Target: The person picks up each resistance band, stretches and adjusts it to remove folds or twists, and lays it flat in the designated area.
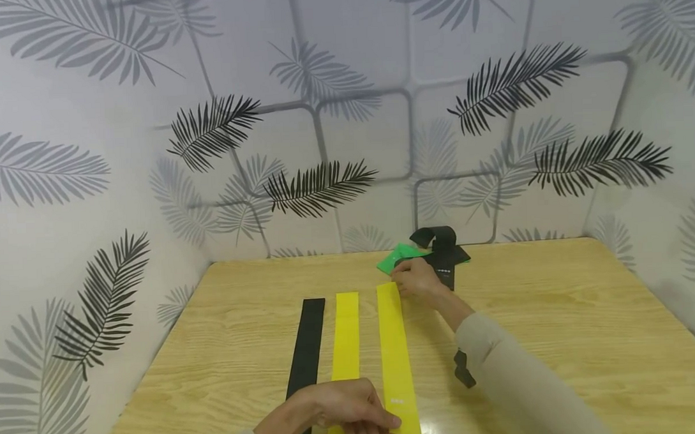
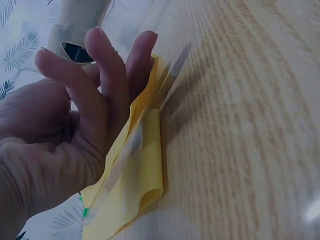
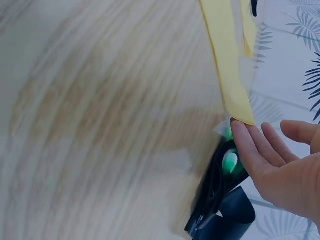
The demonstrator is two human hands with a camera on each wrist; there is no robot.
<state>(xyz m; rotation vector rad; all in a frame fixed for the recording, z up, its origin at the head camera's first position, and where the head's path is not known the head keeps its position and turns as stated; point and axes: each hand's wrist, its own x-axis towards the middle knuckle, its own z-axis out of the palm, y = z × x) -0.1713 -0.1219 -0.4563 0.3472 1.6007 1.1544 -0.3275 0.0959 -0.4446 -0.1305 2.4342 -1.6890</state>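
Now flattening yellow resistance band on surface: left hand fingers straight, pressing near end; right hand open, touching far end. Next, probably smoothing flat.

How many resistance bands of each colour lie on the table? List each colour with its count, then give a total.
Yellow bands: 2
Black bands: 2, one flat, one in the far pile
Green bands: 1
Total: 5

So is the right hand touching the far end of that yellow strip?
Touching. In the right wrist view a fingertip of the right hand meets the corner of the yellow strip, with no gap between them.
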